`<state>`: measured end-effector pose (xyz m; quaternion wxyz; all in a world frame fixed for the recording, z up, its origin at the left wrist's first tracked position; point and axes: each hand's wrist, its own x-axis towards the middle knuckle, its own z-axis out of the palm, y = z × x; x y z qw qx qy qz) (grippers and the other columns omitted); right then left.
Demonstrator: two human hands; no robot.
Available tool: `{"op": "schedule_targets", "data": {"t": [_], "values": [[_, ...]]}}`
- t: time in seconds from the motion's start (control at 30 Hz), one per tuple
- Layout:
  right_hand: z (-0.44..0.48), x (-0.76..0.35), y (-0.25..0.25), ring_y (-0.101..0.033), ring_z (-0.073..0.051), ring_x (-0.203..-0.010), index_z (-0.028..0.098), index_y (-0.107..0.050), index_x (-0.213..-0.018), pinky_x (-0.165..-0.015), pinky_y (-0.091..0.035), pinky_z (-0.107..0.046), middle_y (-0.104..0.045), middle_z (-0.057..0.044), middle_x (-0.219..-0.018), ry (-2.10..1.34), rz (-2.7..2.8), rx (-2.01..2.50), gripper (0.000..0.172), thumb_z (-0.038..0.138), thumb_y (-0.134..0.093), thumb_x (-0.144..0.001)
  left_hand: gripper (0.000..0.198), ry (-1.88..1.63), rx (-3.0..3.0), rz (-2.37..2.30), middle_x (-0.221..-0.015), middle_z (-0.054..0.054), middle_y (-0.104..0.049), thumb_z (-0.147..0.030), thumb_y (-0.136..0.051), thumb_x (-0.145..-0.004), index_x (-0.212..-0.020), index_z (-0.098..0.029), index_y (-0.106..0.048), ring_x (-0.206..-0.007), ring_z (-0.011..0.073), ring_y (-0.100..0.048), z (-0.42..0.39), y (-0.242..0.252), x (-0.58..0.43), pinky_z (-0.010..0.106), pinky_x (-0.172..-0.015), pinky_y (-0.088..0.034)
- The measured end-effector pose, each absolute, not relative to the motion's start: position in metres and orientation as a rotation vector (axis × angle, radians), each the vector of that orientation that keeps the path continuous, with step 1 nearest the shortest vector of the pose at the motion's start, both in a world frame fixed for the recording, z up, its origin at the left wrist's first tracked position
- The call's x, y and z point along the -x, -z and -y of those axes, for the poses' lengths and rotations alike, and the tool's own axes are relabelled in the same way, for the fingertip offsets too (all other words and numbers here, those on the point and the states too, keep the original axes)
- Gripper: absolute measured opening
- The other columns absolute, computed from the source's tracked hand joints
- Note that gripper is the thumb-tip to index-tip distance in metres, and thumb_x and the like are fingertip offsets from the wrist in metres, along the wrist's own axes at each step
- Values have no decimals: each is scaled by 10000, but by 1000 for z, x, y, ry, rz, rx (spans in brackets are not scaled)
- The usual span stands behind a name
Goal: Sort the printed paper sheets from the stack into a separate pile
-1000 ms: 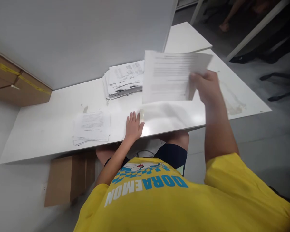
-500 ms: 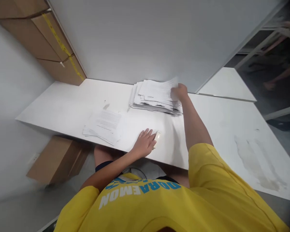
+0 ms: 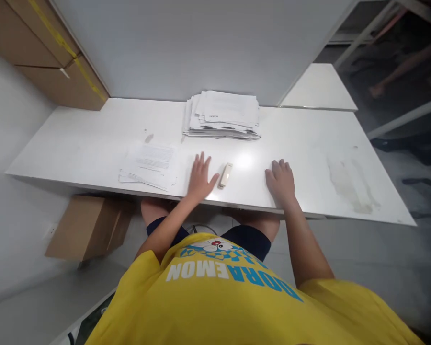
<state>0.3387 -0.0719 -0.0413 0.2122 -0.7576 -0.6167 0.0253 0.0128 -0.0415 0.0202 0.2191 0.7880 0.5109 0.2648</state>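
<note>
My left hand (image 3: pixel 200 178) lies on the white table (image 3: pixel 298 143) with its fingers spread and nothing in it. Just to its right is a small cream stapler (image 3: pixel 225 175), apart from the thumb. Farther right, my right hand (image 3: pixel 280 182) rests palm down near the front edge, empty, its fingers loosely bent. A thick stack of printed papers (image 3: pixel 230 108) sits at the back of the table against the partition. To the left of my left hand lies a smaller, slightly fanned pile of printed sheets (image 3: pixel 153 163).
Cardboard boxes (image 3: pixel 82 86) with yellow tape are stacked at the back left. Another cardboard box (image 3: pixel 79 227) stands below the table. A grey partition (image 3: pixel 187 48) rises behind the table. A stain (image 3: pixel 352 184) marks the right side. Another person's leg (image 3: pixel 405 67) shows beyond.
My right hand has left the paper stack and come down to the table's front. My left hand has moved off the stapler to its left, fingers spread. The camera view has shifted.
</note>
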Motion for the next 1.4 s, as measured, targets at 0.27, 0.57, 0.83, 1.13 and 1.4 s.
{"op": "schedule_targets", "data": {"t": [0.27,0.57,0.83,1.13,1.4], "values": [[195,-313,35,-293,-372,-1513,125,-370,-1557,-1181,-182,-704,-352,-194,-1612,-125,1458,2345,673,471,-236,-996,910,-337,-2048,-1923,-1668,250,-173,-476,-653,-837,-1569,-72,-294,-1555,473,-59,7,-24,85,682,-1227,-92],[186,-308,29,-362,-404,-1465,18,-441,-1497,-1188,-194,-697,-423,-274,-1542,-62,1484,2339,677,424,-306,-972,575,-515,-2100,-1774,-1563,106,-479,-299,-343,-960,-1509,-168,-450,-1497,275,-390,32,-19,79,488,-1247,-307],[186,-303,31,-367,-407,-1463,24,-461,-1481,-1175,-234,-677,-420,-261,-1551,-54,1444,2348,669,420,-309,-962,504,-1041,-1875,-1593,-1439,20,-617,-455,-343,-1015,-1423,-259,-565,-1392,227,-533,85,-55,61,390,-1206,-415],[198,-290,-17,-707,-324,-977,183,-644,-1311,-997,-509,-527,-742,-104,-843,-506,1041,1918,575,539,-371,-952,631,-1006,-834,-1192,-1234,89,-736,-468,-660,-865,-1435,-226,-538,-1179,291,-691,156,-22,13,435,-1026,-565],[226,-228,29,-659,-336,-745,289,-729,-963,-679,-556,-482,-650,-63,-644,-959,890,1636,568,752,-425,-837,666,-1121,-808,-1241,-1236,116,-725,-596,-759,-764,-1293,-216,-622,-1129,294,-698,183,19,8,376,-933,-564]]}}
